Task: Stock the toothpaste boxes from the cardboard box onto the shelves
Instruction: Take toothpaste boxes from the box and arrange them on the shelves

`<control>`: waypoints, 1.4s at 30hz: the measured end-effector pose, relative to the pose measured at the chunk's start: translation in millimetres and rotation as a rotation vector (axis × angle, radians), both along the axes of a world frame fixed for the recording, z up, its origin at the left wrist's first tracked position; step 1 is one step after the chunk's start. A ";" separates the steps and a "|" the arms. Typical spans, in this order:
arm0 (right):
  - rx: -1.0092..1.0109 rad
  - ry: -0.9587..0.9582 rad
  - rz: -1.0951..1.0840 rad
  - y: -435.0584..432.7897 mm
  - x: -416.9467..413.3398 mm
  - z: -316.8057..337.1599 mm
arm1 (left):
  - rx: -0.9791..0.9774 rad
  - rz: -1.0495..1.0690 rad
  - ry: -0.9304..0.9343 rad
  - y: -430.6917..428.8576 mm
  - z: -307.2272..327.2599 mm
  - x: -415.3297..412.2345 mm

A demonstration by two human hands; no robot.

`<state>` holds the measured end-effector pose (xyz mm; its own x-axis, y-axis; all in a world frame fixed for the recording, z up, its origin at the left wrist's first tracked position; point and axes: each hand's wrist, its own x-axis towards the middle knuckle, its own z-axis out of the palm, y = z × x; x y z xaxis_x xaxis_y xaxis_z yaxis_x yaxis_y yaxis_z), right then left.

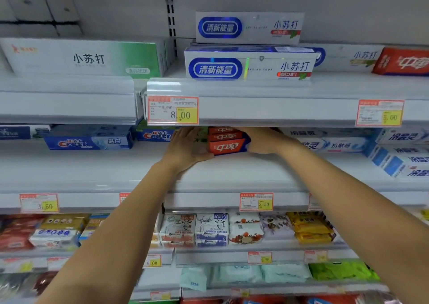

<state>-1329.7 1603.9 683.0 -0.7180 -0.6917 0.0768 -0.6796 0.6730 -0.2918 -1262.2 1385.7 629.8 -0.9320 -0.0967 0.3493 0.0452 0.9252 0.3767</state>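
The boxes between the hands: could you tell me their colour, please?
Red boxes, white lettering; head view.

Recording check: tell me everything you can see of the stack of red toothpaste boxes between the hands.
The red toothpaste boxes form a stack of three long cartons, cardboard by the look, lying flat with their long faces to the front. They are orange-red with white characters, with blue along the lowest edge. The stack sits on the middle shelf, set back under the shelf above. The left hand presses flat against its left end; the right hand covers its right end, fingers hidden.
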 end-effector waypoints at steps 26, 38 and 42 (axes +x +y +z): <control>0.033 0.355 -0.366 -31.4 -0.1 -34.5 | -0.166 0.143 -0.283 15.1 9.9 -5.2; -0.064 0.215 -0.234 -21.7 -15.1 -22.8 | -0.096 0.115 -0.427 25.1 21.0 19.2; -0.186 0.139 -0.200 -17.0 -4.7 -16.9 | -0.056 0.062 -0.255 38.8 32.1 48.2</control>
<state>-1334.4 1586.9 666.1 -0.8126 -0.5025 0.2954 -0.5807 0.7415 -0.3361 -1214.0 1424.5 661.9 -0.9835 -0.1438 0.1099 -0.1024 0.9428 0.3172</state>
